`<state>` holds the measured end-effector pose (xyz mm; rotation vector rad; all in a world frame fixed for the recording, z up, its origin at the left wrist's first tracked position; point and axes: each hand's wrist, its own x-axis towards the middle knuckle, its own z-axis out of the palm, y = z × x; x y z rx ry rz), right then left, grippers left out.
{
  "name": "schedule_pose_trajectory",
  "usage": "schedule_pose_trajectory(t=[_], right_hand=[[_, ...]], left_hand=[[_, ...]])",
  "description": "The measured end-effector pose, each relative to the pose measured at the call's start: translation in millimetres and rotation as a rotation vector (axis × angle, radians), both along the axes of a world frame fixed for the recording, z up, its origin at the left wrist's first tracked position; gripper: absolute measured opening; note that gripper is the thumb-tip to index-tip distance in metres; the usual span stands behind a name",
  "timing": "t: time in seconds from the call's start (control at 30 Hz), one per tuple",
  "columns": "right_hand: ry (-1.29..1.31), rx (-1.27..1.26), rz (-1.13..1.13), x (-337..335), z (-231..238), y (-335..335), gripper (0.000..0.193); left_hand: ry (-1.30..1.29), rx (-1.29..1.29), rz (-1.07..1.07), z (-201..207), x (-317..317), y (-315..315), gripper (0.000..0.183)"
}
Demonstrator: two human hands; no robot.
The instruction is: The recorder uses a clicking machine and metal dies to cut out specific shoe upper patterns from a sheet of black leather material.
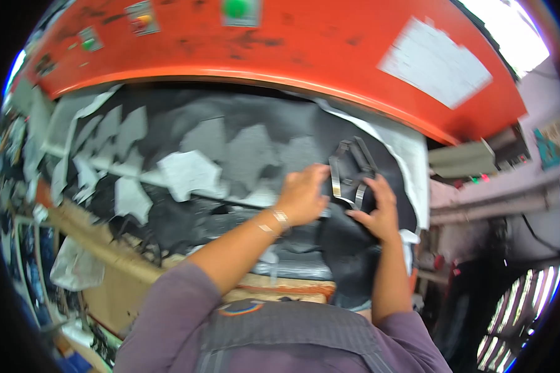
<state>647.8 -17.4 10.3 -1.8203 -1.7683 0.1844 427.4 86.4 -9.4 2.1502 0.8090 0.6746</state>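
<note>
A gray cloth (289,326) is lying nearest the camera. Beyond, an orange machine (292,59) is stretching across. A black sheet (292,112) is bearing a metal frame (336,185) at its right. The right hand (382,214) is touching the frame, fingers wide; the left hand (302,198) is hanging just beside, fingers bent, their hold unclear.

You can read no words, numbers or signs here: the white sheet (437,62) on the orange machine (317,53) before you and its button plates (250,21) look too blurred.
</note>
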Motion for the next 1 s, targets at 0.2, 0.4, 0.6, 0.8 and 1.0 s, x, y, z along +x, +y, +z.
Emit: schedule_pose_trajectory(t=[0.2, 0.4, 0.6, 0.8, 1.0], right_hand=[[0.02, -0.103, -0.116, -15.5, 36.8, -13.6, 0.097], [-0.156, -0.131, -0.314, -55.1, 47.6, 15.9, 0.091], [-0.025, -0.06, 0.392, -138.5, 67.9, -38.3, 0.087], [-0.146, -0.446, 0.874, -232.8, 62.9, -44.9, 0.081], [-0.109, -0.151, 0.38, -322.3, 70.1, 65.9, 0.072]], left_hand=[[-0.259, -0.194, 0.095, 48.7, -73.4, -24.9, 0.04], [0.182, -0.043, 0.868, 50.8, -277.0, -10.7, 0.04], [0.837, -0.444, 1.114, 41.9, -358.1, -21.5, 0.074], [0.285, -0.018, 1.144, 11.4, -388.1, -24.2, 0.038], [-0.359, -0.033, 1.003, 44.1, -454.7, -37.5, 0.036]])
